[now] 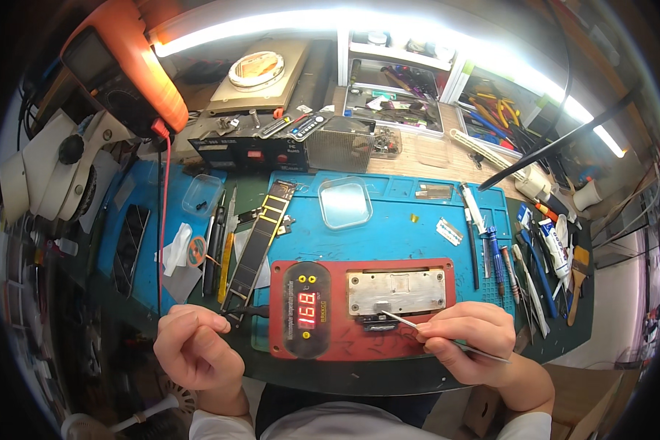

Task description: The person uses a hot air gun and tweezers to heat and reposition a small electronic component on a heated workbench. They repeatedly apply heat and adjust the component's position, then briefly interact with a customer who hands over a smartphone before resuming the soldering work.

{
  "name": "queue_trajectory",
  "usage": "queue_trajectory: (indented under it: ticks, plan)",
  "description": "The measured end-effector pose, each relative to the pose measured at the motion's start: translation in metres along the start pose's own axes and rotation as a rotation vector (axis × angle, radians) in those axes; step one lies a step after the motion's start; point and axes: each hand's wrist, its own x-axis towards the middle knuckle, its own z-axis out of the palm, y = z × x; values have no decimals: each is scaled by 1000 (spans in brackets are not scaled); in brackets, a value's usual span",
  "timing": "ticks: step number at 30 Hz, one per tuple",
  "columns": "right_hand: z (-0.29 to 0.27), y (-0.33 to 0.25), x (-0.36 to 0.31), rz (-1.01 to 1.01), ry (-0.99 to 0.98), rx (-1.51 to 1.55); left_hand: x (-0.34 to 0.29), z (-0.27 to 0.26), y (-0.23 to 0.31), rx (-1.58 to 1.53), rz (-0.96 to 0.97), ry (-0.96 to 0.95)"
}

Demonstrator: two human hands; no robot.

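Observation:
A red heating plate (359,342) with a lit red digital display (307,309) lies in front of me. On its raised silver metal block (425,284) sits a small grey square piece (383,306), at the block's near edge. My right hand (469,337) pinches a slim metal tool (411,323), whose tip reaches that piece. Just below the block's near edge is a small dark part (378,323). My left hand (198,347) is raised left of the plate, beside its black cable (249,311). Its fingers are curled, and I see nothing in them.
A long dark strip (260,246) and pens lie left of the plate on a blue mat (301,220). Beyond is a clear plastic box (345,203). Screwdrivers (496,257) and brushes stand right; an orange multimeter (125,66) and a microscope (59,161) crowd the left.

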Motion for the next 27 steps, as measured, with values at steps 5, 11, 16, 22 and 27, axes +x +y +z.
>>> queue_trajectory:
  ticks: [5,11,16,22,27]
  plan:
    - [0,-1,-1,15,-4,-6,0,-1,-1,-18,4,-3]
    - [-1,-2,0,14,-15,-14,5,4,-4,25,80,-26]
    - [-1,-1,-1,2,-11,-4,6,4,-3,32,73,-31]
    - [-2,-1,1,-14,-7,3,3,5,-4,28,50,-29]
    - [-1,1,1,-27,0,20,1,1,-2,-10,4,-37]
